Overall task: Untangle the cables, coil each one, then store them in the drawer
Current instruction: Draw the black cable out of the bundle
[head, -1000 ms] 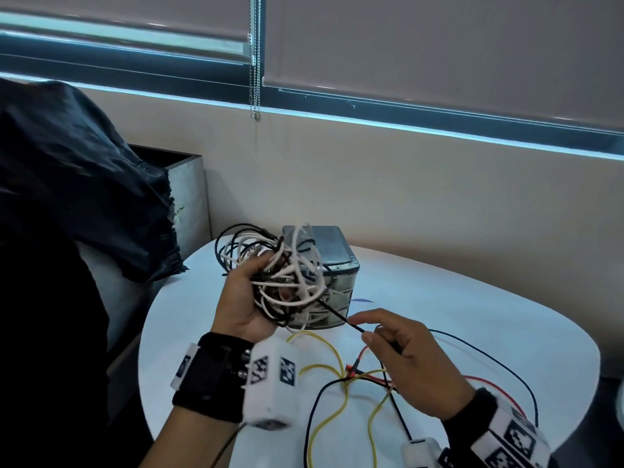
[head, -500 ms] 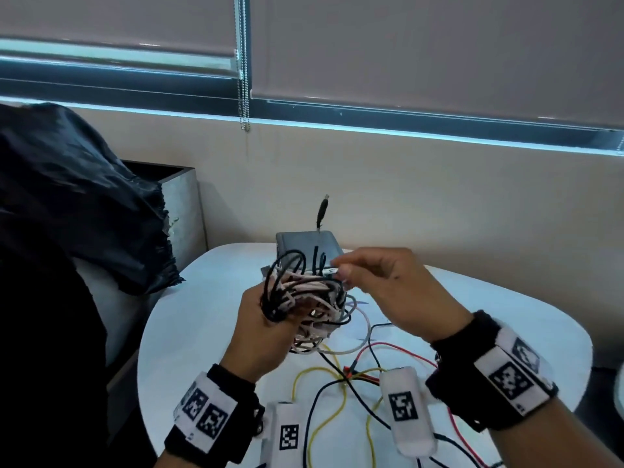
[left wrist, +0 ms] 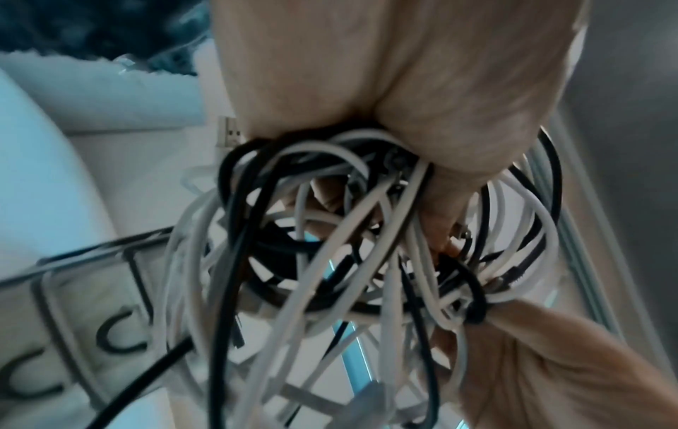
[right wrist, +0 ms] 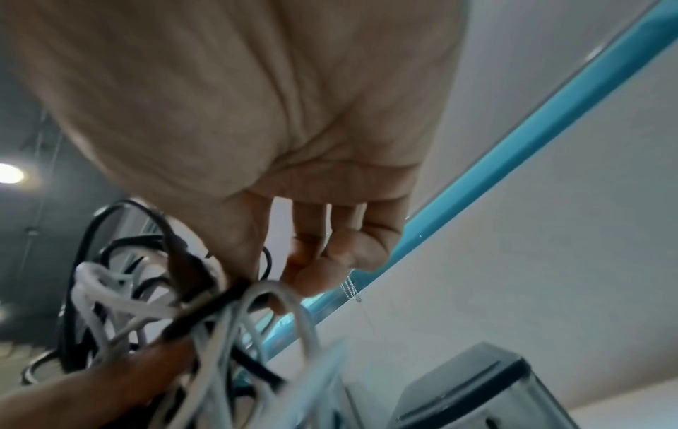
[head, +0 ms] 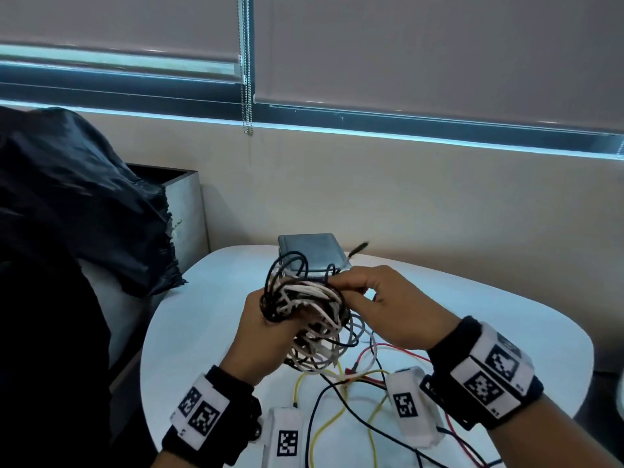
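A tangled bundle of white and black cables is held above the white table, gripped from below by my left hand. My right hand pinches a black cable at the top of the bundle; that cable's plug sticks out behind the fingers. In the left wrist view the cable bundle hangs from my curled fingers. In the right wrist view the thumb and fingers close on a strand of the cable bundle. The small grey drawer unit stands just behind the bundle, its drawers hidden.
Loose yellow, red and black wires lie on the round white table below my hands. A black plastic bag drapes over a grey bin at the left. The wall and window blinds stand behind.
My right hand rose from the wires on the table to the top of the bundle and took hold of a black cable; its plug swung from upright to pointing right. My left hand turned the bundle.
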Motion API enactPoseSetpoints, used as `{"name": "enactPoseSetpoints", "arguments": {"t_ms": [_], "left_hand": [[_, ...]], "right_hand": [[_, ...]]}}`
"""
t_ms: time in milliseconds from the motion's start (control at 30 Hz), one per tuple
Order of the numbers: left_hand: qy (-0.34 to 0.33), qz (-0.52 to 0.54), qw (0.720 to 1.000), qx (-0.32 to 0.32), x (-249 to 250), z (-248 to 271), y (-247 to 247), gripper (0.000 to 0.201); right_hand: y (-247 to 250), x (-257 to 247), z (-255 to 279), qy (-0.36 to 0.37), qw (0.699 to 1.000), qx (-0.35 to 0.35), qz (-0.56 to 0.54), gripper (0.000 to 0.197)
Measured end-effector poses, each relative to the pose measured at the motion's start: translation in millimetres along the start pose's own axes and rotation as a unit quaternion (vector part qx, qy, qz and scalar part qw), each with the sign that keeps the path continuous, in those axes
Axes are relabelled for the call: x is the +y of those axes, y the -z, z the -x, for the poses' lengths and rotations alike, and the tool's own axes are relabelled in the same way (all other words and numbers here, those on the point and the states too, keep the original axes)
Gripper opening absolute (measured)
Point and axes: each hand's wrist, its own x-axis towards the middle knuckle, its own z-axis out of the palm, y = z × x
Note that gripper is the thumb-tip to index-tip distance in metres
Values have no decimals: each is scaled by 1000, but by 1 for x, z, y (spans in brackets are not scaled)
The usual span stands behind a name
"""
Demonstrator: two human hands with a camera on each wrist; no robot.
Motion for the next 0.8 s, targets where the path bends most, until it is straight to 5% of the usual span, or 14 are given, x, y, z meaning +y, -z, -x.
{"name": "enactPoseSetpoints", "arguments": {"t_ms": [133, 333, 533, 600, 700, 800], "left_hand": [[103, 104, 989, 26, -11, 1, -1, 21], [142, 159, 977, -23, -5, 2, 2, 20], [179, 204, 962, -36, -3, 1, 12, 19], [178, 192, 964, -42, -2, 0, 12, 20], [174, 180, 967, -48, 1, -1, 6, 20], [166, 185, 967, -49, 3, -1, 1, 20]], "right_hand": [[0, 4, -1, 18, 996, 20, 80, 28], [-10, 15, 0, -6, 994, 86, -64, 17], [-8, 17, 3, -11, 999, -21, -44, 38], [-9, 15, 1, -8, 996, 39, -82, 34], [-12, 15, -5, -46, 953, 167, -248, 23], [-14, 10, -11, -101, 931, 167, -308, 12]]}}
